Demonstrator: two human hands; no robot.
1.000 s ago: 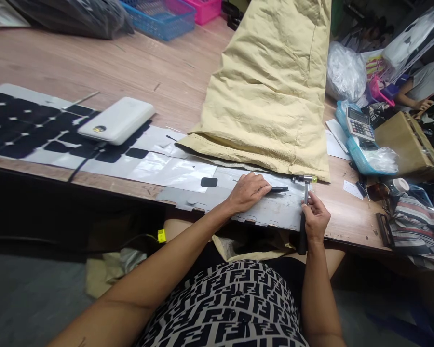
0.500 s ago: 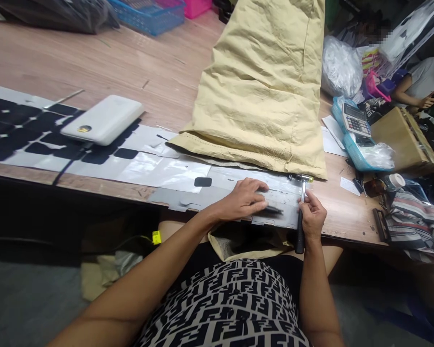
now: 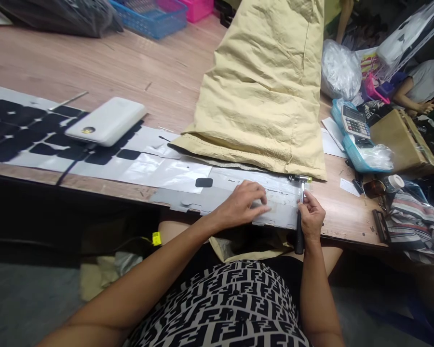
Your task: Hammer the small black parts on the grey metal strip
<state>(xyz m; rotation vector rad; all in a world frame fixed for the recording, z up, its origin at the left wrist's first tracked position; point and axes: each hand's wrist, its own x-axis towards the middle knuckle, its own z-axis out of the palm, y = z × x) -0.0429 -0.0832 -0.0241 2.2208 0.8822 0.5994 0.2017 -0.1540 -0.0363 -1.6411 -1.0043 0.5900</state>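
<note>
"Tan cloth (image 3: pixel 264 96) runs up the desk (image 3: pixel 159 62), its hem lying just behind the grey board (image 3: pixel 284 216) at the front edge. What's in the hands?"

"The right hand (image 3: pixel 312 219) has a hammer (image 3: pixel 300 229). Its grip is closed, thumb and fingers pinching the metal shaft at the board's right end. The head, yellow at one tip, sits near the cloth's lower corner, and the black handle points down past the desk edge."

"And the left hand (image 3: pixel 248 202)?"

"Over the board, well to the left of the hammer. That grip is loose, fingers curled and spread from the thumb. I can see nothing held in it. Whether the fingertips touch the board, I can't tell from here."

"What's beside them?"

"A dark patch (image 3: pixel 204 182) on the pale sheet, left of that hand. Further left, a white power bank (image 3: pixel 106 120) rests on the solar panel (image 3: pixel 10 127), a cable (image 3: pixel 69 167) running from it to the edge."

"And on the right?"

"A calculator (image 3: pixel 355 121) in a blue tray (image 3: pixel 369 165), a cardboard box (image 3: pixel 401 137) behind, then a striped cloth (image 3: pixel 415 221). Beyond the box there's another person (image 3: pixel 421 82), with a hand out."
</note>
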